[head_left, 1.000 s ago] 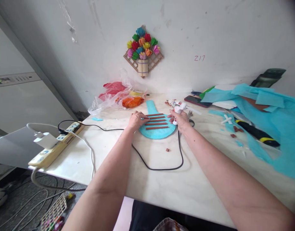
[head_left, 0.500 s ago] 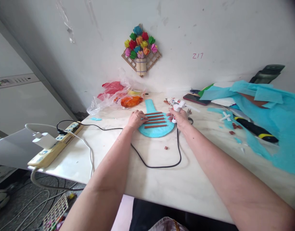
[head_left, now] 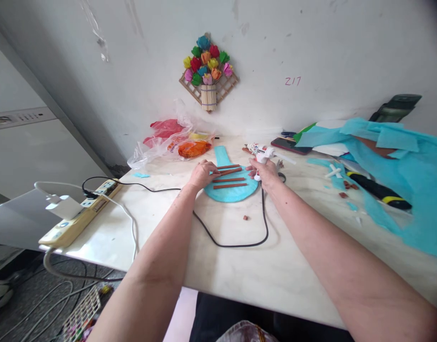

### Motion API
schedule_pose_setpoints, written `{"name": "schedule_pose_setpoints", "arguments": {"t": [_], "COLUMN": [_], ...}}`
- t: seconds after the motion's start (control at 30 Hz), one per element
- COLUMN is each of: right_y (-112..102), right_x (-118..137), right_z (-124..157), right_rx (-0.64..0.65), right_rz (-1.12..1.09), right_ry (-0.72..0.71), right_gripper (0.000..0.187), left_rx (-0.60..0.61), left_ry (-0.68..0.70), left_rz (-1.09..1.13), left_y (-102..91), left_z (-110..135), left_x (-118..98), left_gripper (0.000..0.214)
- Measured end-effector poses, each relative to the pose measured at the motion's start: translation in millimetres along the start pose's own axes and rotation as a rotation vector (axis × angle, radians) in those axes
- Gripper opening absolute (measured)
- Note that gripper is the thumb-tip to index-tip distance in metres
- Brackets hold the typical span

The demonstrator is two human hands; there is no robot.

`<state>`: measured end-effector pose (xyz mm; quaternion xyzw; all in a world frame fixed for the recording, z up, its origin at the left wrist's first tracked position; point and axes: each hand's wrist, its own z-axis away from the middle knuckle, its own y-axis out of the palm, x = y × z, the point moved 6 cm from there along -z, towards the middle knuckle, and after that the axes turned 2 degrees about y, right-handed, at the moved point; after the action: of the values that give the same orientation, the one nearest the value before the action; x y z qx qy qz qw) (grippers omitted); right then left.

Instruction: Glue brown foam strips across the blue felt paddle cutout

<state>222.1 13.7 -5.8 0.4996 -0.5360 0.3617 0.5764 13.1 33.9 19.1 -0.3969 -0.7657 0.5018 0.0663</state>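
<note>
A blue paddle-shaped piece (head_left: 231,195) with a round body and a short handle lies flat on the table, several brown strips across it. My left hand (head_left: 204,175) is at its left side, fingers pinched on the end of one brown strip (head_left: 231,171). That strip slants, its right end near the top strip (head_left: 230,166). Two lower strips (head_left: 229,185) lie roughly level. On the right, my right hand (head_left: 266,175) is wrapped round a white glue gun (head_left: 264,156), whose nozzle points left and away. A black cord (head_left: 239,245) runs from the gun.
A power strip (head_left: 66,228) with a white charger (head_left: 64,207) sits at the left edge. Plastic bags (head_left: 182,142) lie at the back. On the right are blue sheets (head_left: 425,190), a black-and-yellow tool (head_left: 380,191), white sticks (head_left: 334,171), brown scraps (head_left: 343,195) and a phone (head_left: 291,146).
One of the middle brown strips, level before, is now pinched by my left hand and tilted, its right end shifted up toward the top strip. My right hand stays with the glue gun.
</note>
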Motion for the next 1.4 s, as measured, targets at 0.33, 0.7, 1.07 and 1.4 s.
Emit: {"name": "schedule_pose_setpoints", "arguments": {"t": [0.33, 0.7, 1.07, 1.4], "right_y": [9, 13, 13, 21], "right_x": [12, 12, 13, 18], "right_z": [5, 7, 9, 13], "right_rx": [0.021, -0.055, -0.102, 0.001], "right_rz": [-0.087, -0.165, -0.138, -0.151], "right_ry": [-0.003, 0.034, 0.025, -0.043], "right_gripper": [0.025, 0.021, 0.021, 0.024], "left_rx": [-0.021, -0.126, -0.181, -0.217], "left_ry": [-0.308, -0.09, -0.007, -0.055], "left_rz": [0.515, 0.461, 0.245, 0.042], "left_y": [-0.4, -0.3, -13.9, -15.2], "left_z": [1, -6, -4, -7], "left_x": [-2, -9, -21, -30], "left_gripper": [0.032, 0.024, 0.045, 0.017]}}
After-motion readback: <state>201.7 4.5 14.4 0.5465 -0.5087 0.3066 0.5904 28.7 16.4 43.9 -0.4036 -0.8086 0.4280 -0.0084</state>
